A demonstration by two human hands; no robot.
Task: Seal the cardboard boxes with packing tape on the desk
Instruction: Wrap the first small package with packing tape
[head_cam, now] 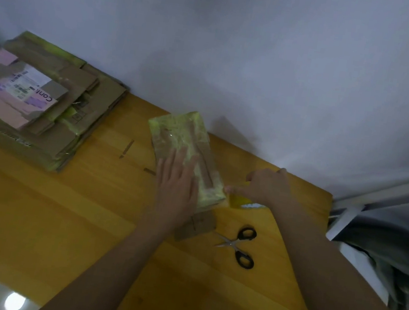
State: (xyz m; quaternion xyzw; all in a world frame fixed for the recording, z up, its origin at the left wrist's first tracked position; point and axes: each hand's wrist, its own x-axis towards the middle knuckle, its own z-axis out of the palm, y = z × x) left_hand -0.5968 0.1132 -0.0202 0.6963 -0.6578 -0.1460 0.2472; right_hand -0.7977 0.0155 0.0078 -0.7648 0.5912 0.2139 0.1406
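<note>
The box (187,155), wrapped in yellowish tape, lies mid-table (32,209), its long axis running from 11 to 5 o'clock. The left hand (177,180) presses flat on it, fingers straight. At 3 o'clock of the box's near end, the right hand (264,187) has its grip closed on the yellow tape (237,201), touching the box's corner. Scissors (239,245) lie at 5 o'clock of the box, a flat box stack (34,102) at 9 o'clock.

Risks, as I judge them: the tape could wrinkle or stick to itself if pulled askew, and the box could slide if the left hand eases.

The roll is mostly hidden by the fingers; the frame is blurred.
</note>
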